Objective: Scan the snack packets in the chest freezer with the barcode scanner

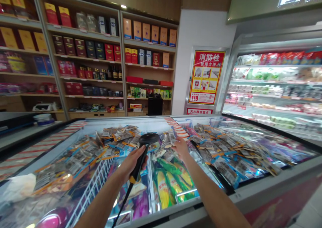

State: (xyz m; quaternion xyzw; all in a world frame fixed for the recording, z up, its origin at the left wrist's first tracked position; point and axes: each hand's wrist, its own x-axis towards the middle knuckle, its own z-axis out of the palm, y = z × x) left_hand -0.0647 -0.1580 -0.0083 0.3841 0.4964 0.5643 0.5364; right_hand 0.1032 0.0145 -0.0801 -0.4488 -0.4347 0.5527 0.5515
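Observation:
My left hand (129, 164) is wrapped round the handle of a black barcode scanner (146, 145), its head aimed at the packets in the chest freezer (176, 211). A black cable hangs from the handle toward me. My right hand (179, 146) reaches into the open freezer and pinches a small frozen food packet (168, 139) among a heap of similar packets. Below my right hand lie yellow and green packaged corn cobs (167, 186).
A white wire divider (93, 187) splits the freezer. Glass sliding lids (251, 144) cover the right and left parts. Wooden shelves of boxed goods (100, 53) stand behind, a red fire notice (206, 77) hangs on the wall, and an open refrigerated display (276, 87) is at right.

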